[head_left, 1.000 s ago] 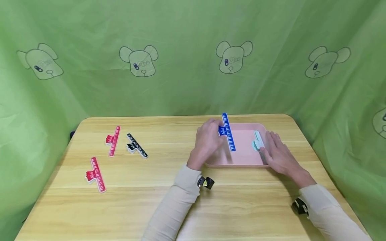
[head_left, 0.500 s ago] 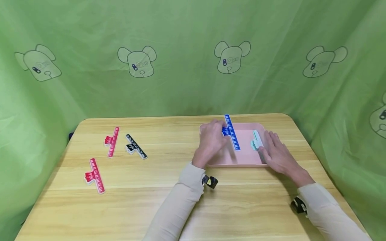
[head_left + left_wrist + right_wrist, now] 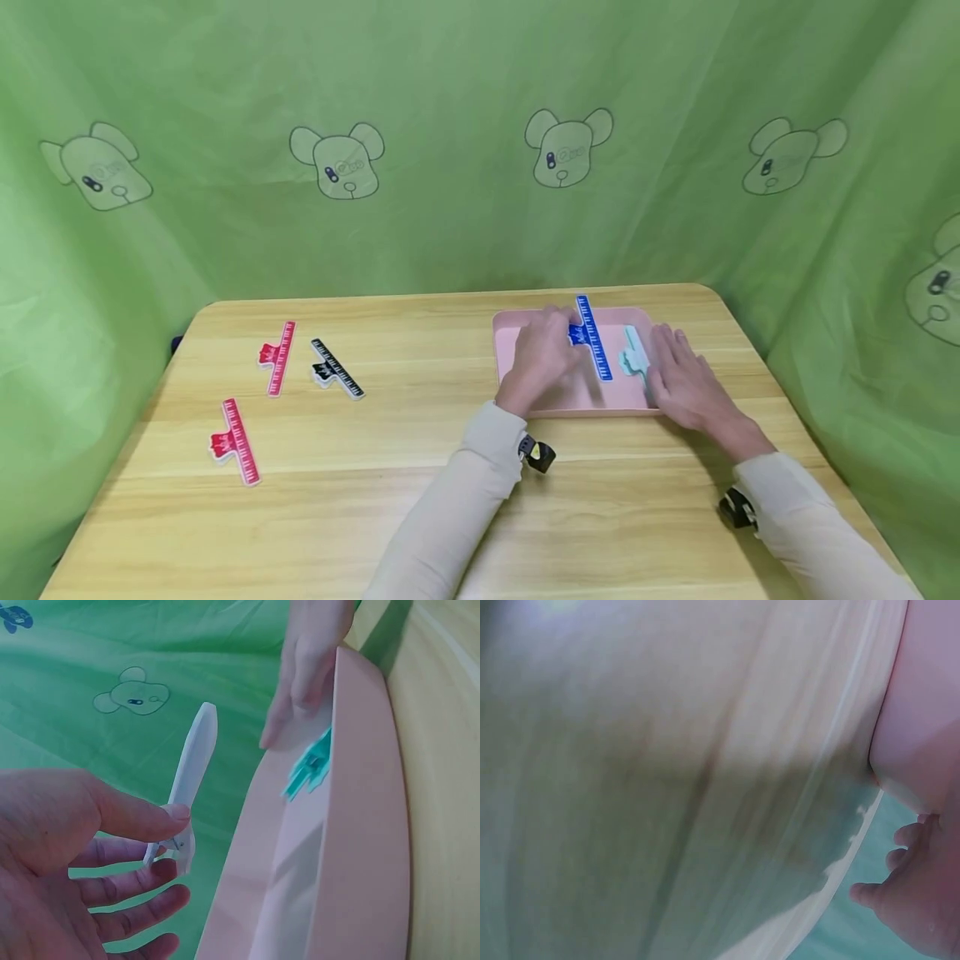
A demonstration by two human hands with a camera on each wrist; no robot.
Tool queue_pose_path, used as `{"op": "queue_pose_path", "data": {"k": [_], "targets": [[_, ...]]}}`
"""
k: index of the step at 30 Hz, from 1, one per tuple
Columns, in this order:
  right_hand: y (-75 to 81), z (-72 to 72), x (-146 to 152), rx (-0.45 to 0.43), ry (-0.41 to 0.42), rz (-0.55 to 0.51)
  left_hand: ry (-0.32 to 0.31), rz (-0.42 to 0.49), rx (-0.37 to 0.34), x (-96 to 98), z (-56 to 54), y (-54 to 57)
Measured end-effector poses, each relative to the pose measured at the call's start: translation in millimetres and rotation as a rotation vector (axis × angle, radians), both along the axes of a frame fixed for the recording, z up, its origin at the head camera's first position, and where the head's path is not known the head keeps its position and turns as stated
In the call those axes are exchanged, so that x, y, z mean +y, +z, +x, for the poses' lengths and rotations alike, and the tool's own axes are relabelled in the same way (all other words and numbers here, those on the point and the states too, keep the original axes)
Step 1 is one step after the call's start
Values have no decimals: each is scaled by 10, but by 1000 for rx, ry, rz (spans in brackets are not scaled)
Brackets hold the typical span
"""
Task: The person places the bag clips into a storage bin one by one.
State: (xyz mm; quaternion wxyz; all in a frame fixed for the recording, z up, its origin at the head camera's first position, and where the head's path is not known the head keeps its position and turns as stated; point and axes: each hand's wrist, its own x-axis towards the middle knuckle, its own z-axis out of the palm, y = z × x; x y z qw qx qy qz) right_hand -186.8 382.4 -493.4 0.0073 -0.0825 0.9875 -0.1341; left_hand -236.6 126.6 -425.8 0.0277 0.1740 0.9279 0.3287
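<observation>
- Pinching blue clip [image 3: 595, 339] over pink tray [image 3: 615, 401]: L hand [image 3: 546, 354], thumb + fingers
- R hand [image 3: 688, 379]: fingers straight, at tray's R end, nr mint clip [image 3: 636, 357] inside
- Blk clip [image 3: 339, 369] on table [image 3: 337, 517], well L

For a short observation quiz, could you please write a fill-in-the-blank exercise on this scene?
The clip in the left hand is coloured ____.
Directly on the table lie one black clip and ____ red clips.
The tray beside the right hand is coloured ____.
Missing words: blue; two; pink.
</observation>
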Motion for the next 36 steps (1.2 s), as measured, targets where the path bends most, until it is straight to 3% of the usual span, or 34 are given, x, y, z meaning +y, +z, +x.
{"op": "queue_pose_path", "data": {"k": [12, 18, 28, 36], "targets": [[-17, 8, 23, -9, -10, 20, -70, -73, 24, 217, -98, -83], [-19, -3, 9, -11, -7, 23, -68, -87, 6, 305, -123, -131], [-15, -25, -35, -4, -7, 7, -80, -135, -20, 368, -148, -305], [-32, -32, -31, 9, -3, 8, -64, -220, -38, 471, -133, -332]]}}
